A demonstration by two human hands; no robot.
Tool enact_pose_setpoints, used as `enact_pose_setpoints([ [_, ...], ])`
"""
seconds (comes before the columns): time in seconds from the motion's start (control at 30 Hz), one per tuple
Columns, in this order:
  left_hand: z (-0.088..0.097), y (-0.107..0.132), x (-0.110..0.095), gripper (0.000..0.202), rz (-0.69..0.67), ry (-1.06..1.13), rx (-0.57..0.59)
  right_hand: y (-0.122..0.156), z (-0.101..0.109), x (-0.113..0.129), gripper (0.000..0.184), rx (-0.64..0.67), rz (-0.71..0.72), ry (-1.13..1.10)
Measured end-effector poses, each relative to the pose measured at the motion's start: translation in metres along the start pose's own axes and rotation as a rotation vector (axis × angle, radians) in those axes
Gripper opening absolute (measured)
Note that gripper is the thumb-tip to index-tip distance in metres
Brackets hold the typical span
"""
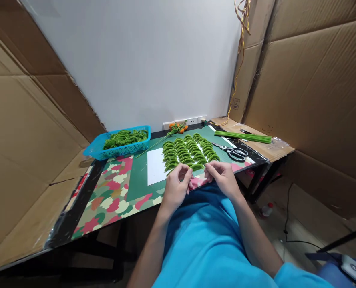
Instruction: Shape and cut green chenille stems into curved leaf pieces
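Observation:
Close to the table's front edge, my left hand [178, 181] is closed in a pinch. My right hand [222, 176] is also pinched, a short gap away to the right. A short green pipe cleaner [198, 167] spans the gap between the fingertips, its ends partly hidden by them. Just beyond the hands, several columns of curved green pipe cleaner pieces [182, 151] lie overlapping on a white sheet [155, 170]. Scissors [233, 152] with black handles rest to the right of these columns.
A blue plastic basket [122, 152] at the left back holds looped green pipe cleaners. Orange and green pipe cleaner flowers [178, 128] lie near the wall sockets [192, 121]. Straight green pipe cleaners [242, 137] lie bundled at the right. Cardboard walls [312, 80] flank the table.

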State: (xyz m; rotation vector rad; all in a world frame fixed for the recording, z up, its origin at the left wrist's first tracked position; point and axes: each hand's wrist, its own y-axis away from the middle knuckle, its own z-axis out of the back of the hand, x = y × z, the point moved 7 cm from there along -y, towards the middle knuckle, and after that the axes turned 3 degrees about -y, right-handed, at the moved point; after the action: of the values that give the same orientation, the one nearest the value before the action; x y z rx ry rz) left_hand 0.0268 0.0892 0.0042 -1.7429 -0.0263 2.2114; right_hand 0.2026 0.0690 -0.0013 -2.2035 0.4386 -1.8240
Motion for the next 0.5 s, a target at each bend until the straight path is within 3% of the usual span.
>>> enact_pose_setpoints([
  [0.1,0.0001,0.0000,0.0002,0.034,-0.012,-0.022,-0.004,-0.0016,0.0039,-0.0089,0.040,-0.009,-0.020,0.014],
  [0.33,-0.0001,-0.0005,0.0026,0.030,-0.014,-0.032,-0.011,0.0012,-0.0052,-0.0100,0.037,0.117,-0.017,0.055],
  [0.5,0.0005,-0.0007,0.0013,0.032,-0.007,-0.027,-0.011,-0.0006,-0.0015,-0.0115,0.021,0.050,0.044,0.215],
])
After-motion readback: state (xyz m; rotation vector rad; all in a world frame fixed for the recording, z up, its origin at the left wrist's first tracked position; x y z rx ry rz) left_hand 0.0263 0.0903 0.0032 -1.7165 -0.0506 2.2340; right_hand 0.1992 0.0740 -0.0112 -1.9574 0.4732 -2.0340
